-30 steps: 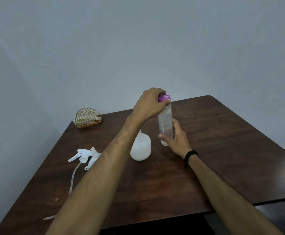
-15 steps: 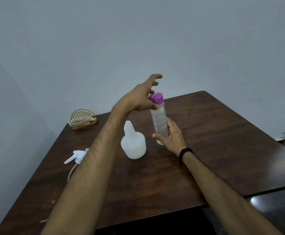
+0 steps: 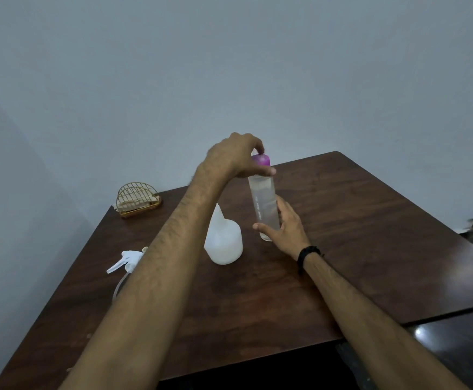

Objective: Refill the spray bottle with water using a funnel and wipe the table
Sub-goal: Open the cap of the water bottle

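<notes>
The dark wooden table (image 3: 342,235) fills most of what I see, pushed into the corner of plain grey walls. On it, near the middle, stands the white spray bottle (image 3: 224,243), upright and open at the neck, waiting for water. Just beside it to the right is the tall clear water bottle (image 3: 263,204), also upright on the tabletop. My right hand (image 3: 286,232) holds its lower body, thumb in front and fingers wrapped behind, steadying it. My left hand (image 3: 232,156) is curled over the purple cap (image 3: 261,159), fingers and thumb gripping it, as I judge to twist it off. Off to the left lies the white trigger sprayer (image 3: 127,258) with its thin tube trailing toward me, partly hidden by my left forearm. In the far corner sits a small gold wire holder (image 3: 138,199) (napkins in it, I think).

I see no funnel anywhere, so pouring straight into that narrow neck would likely spill. The water bottle looks quite full; if the cap gives suddenly while I squeeze below, water could slosh out, or my left forearm could knock over the light spray bottle.
</notes>
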Demonstrator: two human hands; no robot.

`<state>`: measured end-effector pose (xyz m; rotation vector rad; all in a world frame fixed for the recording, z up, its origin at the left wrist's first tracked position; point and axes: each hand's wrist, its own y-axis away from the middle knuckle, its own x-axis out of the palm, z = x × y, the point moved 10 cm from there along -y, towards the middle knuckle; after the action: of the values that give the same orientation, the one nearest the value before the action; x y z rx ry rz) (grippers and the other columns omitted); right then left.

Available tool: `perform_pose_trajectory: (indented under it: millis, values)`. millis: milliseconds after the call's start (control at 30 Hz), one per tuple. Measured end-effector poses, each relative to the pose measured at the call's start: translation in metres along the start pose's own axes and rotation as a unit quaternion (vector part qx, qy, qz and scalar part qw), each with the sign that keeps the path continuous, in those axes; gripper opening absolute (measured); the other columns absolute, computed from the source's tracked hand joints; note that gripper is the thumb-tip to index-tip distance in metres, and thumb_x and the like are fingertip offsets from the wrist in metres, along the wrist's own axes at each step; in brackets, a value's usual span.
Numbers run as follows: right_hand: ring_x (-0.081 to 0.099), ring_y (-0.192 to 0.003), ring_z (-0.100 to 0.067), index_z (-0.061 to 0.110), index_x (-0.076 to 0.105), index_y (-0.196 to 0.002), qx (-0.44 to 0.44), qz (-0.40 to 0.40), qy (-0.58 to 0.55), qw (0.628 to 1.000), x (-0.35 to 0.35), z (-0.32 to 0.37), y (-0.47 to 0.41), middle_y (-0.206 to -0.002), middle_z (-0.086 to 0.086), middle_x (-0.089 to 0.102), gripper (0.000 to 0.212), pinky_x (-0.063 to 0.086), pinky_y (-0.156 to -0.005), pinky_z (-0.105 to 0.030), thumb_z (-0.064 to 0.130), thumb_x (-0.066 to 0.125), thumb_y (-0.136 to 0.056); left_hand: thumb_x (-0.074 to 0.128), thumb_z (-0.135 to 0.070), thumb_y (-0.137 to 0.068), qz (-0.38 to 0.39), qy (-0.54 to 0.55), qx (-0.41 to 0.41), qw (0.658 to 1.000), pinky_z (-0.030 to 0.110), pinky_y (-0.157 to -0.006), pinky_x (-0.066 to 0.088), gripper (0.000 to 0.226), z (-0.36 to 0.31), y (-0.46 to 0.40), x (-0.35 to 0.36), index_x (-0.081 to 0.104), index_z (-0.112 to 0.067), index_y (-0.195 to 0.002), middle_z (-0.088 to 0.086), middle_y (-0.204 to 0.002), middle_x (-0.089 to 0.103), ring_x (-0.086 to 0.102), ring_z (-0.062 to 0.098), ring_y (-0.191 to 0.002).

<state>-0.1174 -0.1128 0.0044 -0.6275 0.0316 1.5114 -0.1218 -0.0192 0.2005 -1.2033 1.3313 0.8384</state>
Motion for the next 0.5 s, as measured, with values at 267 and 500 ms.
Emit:
perform_pose_trajectory:
  millis: [267,500]
  values:
    - [0.045,-0.131,-0.016,0.027,0.034,-0.147,-0.001,0.002,0.002,1.0,0.0,0.0,-0.001,-0.143,0.001,0.046,0.088,0.045,-0.107,-0.043,0.044,0.081,-0.075,0.078,-0.015,-0.085,0.11,0.027,0.086,0.99,0.029,-0.085,0.05,0.073,-0.016,0.002,0.012,0.047,-0.038,-0.147,-0.003,-0.148,0.049,0.054,0.02,-0.125]
    - [0.045,-0.131,-0.017,0.025,0.035,-0.148,-0.006,0.0,-0.002,1.0,0.0,0.001,-0.001,-0.144,0.0,0.046,0.088,0.045,-0.107,-0.045,0.043,0.081,-0.075,0.068,-0.068,-0.08,0.036,-0.007,0.036,0.999,0.044,-0.106,0.044,0.086,-0.01,0.003,0.002,0.038,-0.032,-0.153,0.002,-0.154,0.045,0.047,0.026,-0.137]
